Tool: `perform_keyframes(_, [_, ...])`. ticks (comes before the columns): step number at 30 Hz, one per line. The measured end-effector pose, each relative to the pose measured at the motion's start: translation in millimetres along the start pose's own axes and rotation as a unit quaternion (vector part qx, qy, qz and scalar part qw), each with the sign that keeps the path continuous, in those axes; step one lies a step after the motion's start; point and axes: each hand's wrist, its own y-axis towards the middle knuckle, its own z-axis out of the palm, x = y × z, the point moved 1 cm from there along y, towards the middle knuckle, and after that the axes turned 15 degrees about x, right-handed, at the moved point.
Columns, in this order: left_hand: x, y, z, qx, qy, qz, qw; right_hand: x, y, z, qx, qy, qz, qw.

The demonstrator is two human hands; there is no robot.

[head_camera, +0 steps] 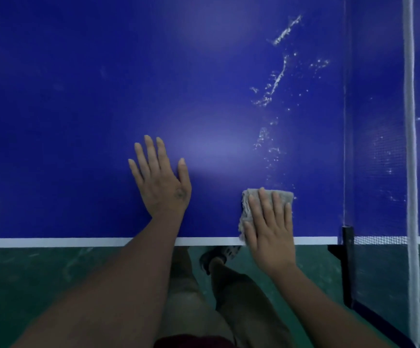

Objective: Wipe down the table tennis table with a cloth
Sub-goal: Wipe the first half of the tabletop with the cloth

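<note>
A grey folded cloth (246, 209) is pressed flat on the blue table tennis table (103, 96) by the right hand (270, 229), fingers straight, right at the white near edge line. The left hand (160, 182) is laid flat, fingers spread, apart from it and holding nothing. The water trails (276, 79) ahead may merely be smeared by a sodden cloth, or the cloth snagged on the net (379, 121) nearby. Counted: two hands, one cloth, one net, three main water trails.

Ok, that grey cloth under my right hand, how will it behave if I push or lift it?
The grey cloth is probably floppy: its edge bunches beside the flat right hand. It should slide easily on the smooth blue table top, probably soaking up the water droplets ahead. Lifted, it would likely droop.
</note>
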Motion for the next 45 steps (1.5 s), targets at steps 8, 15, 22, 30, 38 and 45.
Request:
perform_keyframes(8, [-2.0,1.3,16.2,-0.033,0.034,-0.012,0.999,49.8,51.9,-11.4,-0.027,-0.009,-0.126,0.992])
perform_keyframes(15, [-5.4,-0.4,13.2,-0.014,0.033,-0.024,0.999,-47.4,-7.4,-8.9,0.011,-0.007,-0.036,0.999])
perform_keyframes(22, [-7.2,-1.4,10.4,-0.010,0.027,-0.023,0.999,23.1,72.8,-42.7,-0.008,-0.035,-0.198,0.980])
perform_keyframes(30, [-6.1,0.8,12.2,-0.011,0.028,-0.023,0.999,-23.2,157.6,-99.2,-0.052,-0.066,-0.235,0.968])
perform_keyframes(38, [-3.9,2.1,14.0,0.009,0.025,-0.028,0.999,10.0,182.9,-99.9,-0.045,-0.074,-0.256,0.963])
perform_keyframes(45, [-2.4,2.1,14.9,0.005,0.017,-0.022,1.000,46.8,236.4,-128.1,-0.068,-0.033,-0.103,0.992])
